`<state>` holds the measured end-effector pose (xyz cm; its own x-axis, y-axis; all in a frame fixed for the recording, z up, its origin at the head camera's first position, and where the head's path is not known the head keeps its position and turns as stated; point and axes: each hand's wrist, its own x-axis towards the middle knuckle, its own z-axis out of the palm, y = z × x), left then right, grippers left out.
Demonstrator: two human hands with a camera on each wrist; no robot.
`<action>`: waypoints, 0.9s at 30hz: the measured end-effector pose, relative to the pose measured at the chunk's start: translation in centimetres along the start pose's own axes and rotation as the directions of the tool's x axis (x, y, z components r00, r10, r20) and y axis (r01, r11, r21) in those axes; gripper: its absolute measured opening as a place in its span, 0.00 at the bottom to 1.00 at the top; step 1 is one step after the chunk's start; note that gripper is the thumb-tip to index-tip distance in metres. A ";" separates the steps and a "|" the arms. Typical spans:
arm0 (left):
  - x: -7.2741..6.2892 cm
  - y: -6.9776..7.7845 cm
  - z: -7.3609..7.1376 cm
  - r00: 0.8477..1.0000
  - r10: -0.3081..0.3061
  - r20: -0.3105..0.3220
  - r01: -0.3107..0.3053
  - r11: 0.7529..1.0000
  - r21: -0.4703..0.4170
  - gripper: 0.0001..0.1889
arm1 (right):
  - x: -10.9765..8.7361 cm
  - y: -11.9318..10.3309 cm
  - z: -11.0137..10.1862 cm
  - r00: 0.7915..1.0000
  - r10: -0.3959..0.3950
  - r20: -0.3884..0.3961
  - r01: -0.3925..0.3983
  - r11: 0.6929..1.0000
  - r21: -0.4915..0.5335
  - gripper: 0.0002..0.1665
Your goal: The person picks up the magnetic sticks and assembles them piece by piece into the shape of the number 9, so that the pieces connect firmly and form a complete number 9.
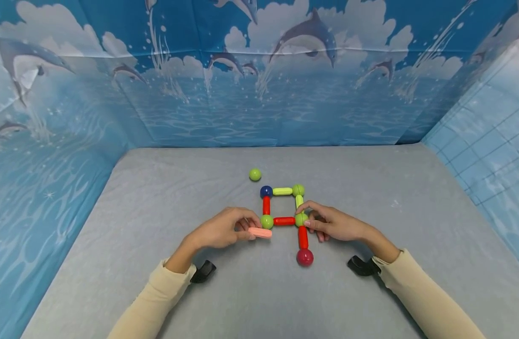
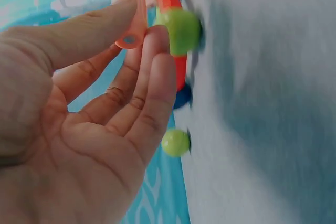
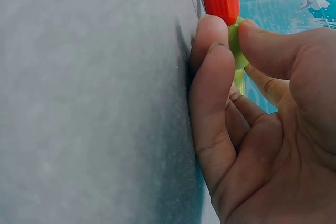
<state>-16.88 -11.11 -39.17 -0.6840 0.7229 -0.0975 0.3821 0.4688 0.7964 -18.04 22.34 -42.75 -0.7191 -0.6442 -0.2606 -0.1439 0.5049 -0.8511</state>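
My left hand (image 1: 225, 228) pinches a salmon-coloured toy rod (image 1: 260, 232) between thumb and fingers; its hollow end shows in the left wrist view. The rod overlaps the near-left green ball (image 1: 266, 221) in the head view. That ball belongs to a square of rods and balls lying on the table, with a dark blue ball (image 1: 266, 191) at its far-left corner. The near-right green ball (image 1: 301, 219) is gripped by my right hand (image 1: 337, 223), thumb on one side and fingers on the other. From this ball a red rod (image 1: 303, 238) runs toward me to a red ball (image 1: 304, 257).
Beyond the square lies a loose green ball (image 1: 255, 174). Grey cloth covers the table (image 1: 179, 183). A dolphin-printed curtain (image 1: 259, 113) stands along the back and both sides.
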 end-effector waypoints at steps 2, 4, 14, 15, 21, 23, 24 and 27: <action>0.1 0.4 0.4 1.000 0.009 0.009 -0.009 1.000 -0.016 0.12 | 0.0 0.1 0.0 1.000 -0.004 -0.002 0.004 1.000 0.000 0.20; 0.3 0.6 0.9 1.000 0.017 0.015 -0.016 0.999 -0.028 0.11 | 0.0 0.0 0.0 1.000 -0.001 -0.003 0.001 1.000 0.000 0.20; 1.1 0.9 3.3 0.997 0.023 0.067 -0.019 0.998 -0.064 0.08 | 0.1 -0.1 0.0 1.000 -0.016 0.001 0.016 1.000 -0.004 0.20; 1.2 0.9 3.6 0.997 0.021 0.076 -0.015 0.997 -0.075 0.08 | 0.1 -0.1 0.0 1.000 -0.018 0.000 0.018 1.000 -0.003 0.20; 1.5 0.7 4.8 0.995 0.014 0.097 -0.005 0.996 -0.089 0.07 | 0.1 0.0 0.1 1.000 -0.009 -0.006 0.009 1.000 0.002 0.20; 1.6 0.6 5.1 0.996 0.015 0.092 -0.007 0.997 -0.081 0.07 | 0.1 0.0 0.1 1.000 -0.003 -0.006 0.003 1.000 0.004 0.20; 1.6 0.6 5.2 0.996 0.014 0.089 -0.007 0.997 -0.078 0.07 | 0.0 0.0 0.1 1.000 -0.001 -0.007 0.001 1.000 0.007 0.20; 1.8 0.7 5.6 0.997 0.011 0.082 -0.005 0.997 -0.073 0.07 | -0.1 0.1 0.1 1.000 0.002 -0.008 -0.002 1.000 0.012 0.21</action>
<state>-14.37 -6.70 -42.11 -0.6261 0.7675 -0.1375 0.3393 0.4270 0.8382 -17.91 22.38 -42.91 -0.7245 -0.6389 -0.2587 -0.1347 0.4993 -0.8559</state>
